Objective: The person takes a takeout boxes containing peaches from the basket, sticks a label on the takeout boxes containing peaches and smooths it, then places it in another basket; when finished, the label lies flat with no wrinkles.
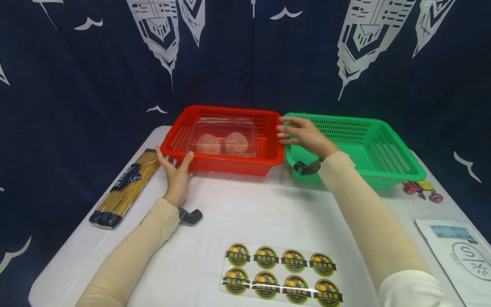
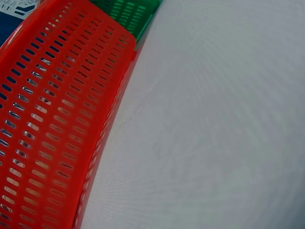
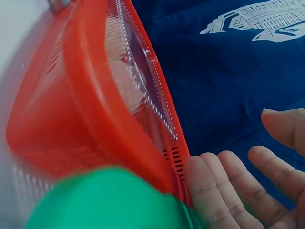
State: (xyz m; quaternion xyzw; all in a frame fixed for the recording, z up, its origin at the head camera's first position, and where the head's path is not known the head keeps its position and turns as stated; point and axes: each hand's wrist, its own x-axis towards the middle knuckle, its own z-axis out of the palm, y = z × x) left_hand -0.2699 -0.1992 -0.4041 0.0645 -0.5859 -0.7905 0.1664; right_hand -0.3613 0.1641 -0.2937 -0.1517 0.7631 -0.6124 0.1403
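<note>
A red perforated basket [image 1: 226, 163] stands at the back of the table. Inside it lies a clear plastic box [image 1: 226, 123] holding two round, pale pinkish things [image 1: 236, 143]. My left hand [image 1: 177, 181] is at the basket's front left corner, thumb up by the front rim and a finger extended along the corner; the left wrist view shows the basket wall but not the hand. At the opposite end, my right hand [image 1: 304, 135] reaches over the rim of a green basket [image 1: 383, 175], its straight fingers [image 3: 202, 186] against the red basket's right end.
A pack of spaghetti [image 1: 128, 187] lies at the left edge. A sheet of round fruit stickers [image 1: 281, 273] is at the front. On the right are wrapped lollipops [image 1: 422, 189] and a white printed packet [image 1: 458, 256]. Behind hangs a dark blue curtain [image 1: 253, 64].
</note>
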